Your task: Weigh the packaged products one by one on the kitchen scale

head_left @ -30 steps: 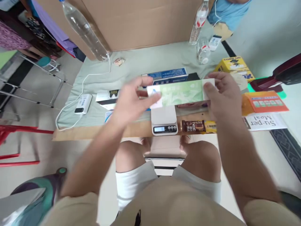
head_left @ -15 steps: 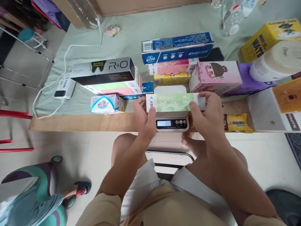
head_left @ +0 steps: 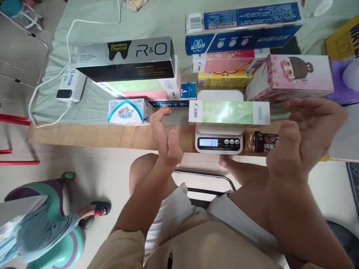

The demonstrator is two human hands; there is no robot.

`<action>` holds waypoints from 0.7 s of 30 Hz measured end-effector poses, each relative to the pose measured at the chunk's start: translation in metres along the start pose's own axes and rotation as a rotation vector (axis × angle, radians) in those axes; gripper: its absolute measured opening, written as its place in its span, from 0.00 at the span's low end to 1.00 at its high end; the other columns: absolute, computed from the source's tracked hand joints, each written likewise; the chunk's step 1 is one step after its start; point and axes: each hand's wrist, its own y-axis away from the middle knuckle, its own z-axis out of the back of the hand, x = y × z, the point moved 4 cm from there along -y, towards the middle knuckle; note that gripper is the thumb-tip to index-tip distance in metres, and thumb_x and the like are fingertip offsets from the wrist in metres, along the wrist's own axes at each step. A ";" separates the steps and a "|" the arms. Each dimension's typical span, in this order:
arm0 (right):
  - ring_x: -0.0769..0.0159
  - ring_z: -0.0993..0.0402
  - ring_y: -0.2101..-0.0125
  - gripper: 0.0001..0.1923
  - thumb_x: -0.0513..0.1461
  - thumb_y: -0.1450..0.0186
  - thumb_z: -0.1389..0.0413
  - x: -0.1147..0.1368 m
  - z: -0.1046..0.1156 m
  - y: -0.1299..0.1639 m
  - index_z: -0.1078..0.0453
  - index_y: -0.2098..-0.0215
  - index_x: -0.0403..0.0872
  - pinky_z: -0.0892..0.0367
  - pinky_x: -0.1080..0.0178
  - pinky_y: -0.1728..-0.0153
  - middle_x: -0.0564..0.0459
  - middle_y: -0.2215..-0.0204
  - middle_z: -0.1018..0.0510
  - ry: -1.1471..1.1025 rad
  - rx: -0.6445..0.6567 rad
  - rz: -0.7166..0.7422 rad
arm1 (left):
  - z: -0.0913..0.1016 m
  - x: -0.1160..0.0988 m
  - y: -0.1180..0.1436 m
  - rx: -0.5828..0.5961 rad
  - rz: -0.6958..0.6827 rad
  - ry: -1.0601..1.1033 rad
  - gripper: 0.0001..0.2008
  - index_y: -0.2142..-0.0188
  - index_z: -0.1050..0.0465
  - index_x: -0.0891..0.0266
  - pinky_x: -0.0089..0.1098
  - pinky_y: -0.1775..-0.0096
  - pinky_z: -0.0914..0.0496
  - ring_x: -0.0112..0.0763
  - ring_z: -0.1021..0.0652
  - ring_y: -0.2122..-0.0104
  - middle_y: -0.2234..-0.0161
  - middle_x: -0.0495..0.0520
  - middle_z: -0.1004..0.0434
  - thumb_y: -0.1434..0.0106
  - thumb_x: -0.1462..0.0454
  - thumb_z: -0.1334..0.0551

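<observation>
The left hand (head_left: 165, 136) hangs empty just left of the scale, fingers loosely spread, touching nothing; the right hand (head_left: 305, 130) is likewise spread and empty, held up to the right of the green box (head_left: 229, 112), apart from it; that box lies flat and crosswise on the platform of the white kitchen scale (head_left: 219, 139), overhanging both sides; the display shows digits, too small to read surely; so the placing looks done, and the reading is what seems left; a dark snack bar (head_left: 265, 141) lies just beside the scale on the desk (head_left: 84, 135); behind stand a black-and-silver box (head_left: 129, 58), a blue box (head_left: 241, 26), a pink box (head_left: 294, 76); a soap box (head_left: 127, 111) sits near the left hand.
</observation>
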 end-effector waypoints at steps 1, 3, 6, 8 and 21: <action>0.51 0.25 0.45 0.27 0.51 0.33 0.47 -0.003 0.000 0.001 0.34 0.41 0.48 0.29 0.42 0.44 0.41 0.46 0.26 -0.008 -0.002 0.000 | 0.002 0.002 -0.002 -0.022 0.000 0.014 0.21 0.44 0.29 0.54 0.48 0.39 0.30 0.44 0.24 0.44 0.49 0.58 0.26 0.26 0.47 0.48; 0.52 0.25 0.47 0.26 0.51 0.33 0.47 -0.006 -0.002 0.002 0.34 0.42 0.47 0.29 0.43 0.45 0.41 0.48 0.26 0.006 0.014 0.000 | 0.003 0.004 -0.005 -0.044 0.020 0.041 0.19 0.47 0.27 0.52 0.48 0.41 0.29 0.43 0.24 0.47 0.51 0.57 0.26 0.26 0.47 0.48; 0.54 0.24 0.49 0.25 0.50 0.33 0.47 -0.008 -0.008 0.002 0.34 0.42 0.45 0.28 0.44 0.47 0.41 0.48 0.27 0.033 0.056 0.002 | -0.002 0.004 -0.009 -0.011 0.031 0.068 0.18 0.49 0.27 0.49 0.47 0.44 0.28 0.43 0.23 0.48 0.53 0.55 0.26 0.26 0.46 0.48; 0.54 0.23 0.50 0.25 0.50 0.32 0.48 -0.008 -0.010 0.002 0.34 0.43 0.45 0.27 0.45 0.47 0.41 0.48 0.27 0.061 0.068 -0.008 | -0.007 0.004 -0.009 0.037 0.027 0.066 0.18 0.50 0.27 0.49 0.46 0.47 0.27 0.42 0.23 0.50 0.53 0.54 0.25 0.26 0.46 0.48; 0.45 0.21 0.43 0.27 0.49 0.32 0.51 0.012 -0.018 0.003 0.27 0.43 0.43 0.25 0.40 0.45 0.36 0.47 0.18 0.310 0.256 -0.089 | -0.023 -0.004 0.002 0.208 -0.028 0.077 0.24 0.41 0.30 0.56 0.45 0.43 0.22 0.44 0.24 0.39 0.41 0.62 0.26 0.23 0.49 0.53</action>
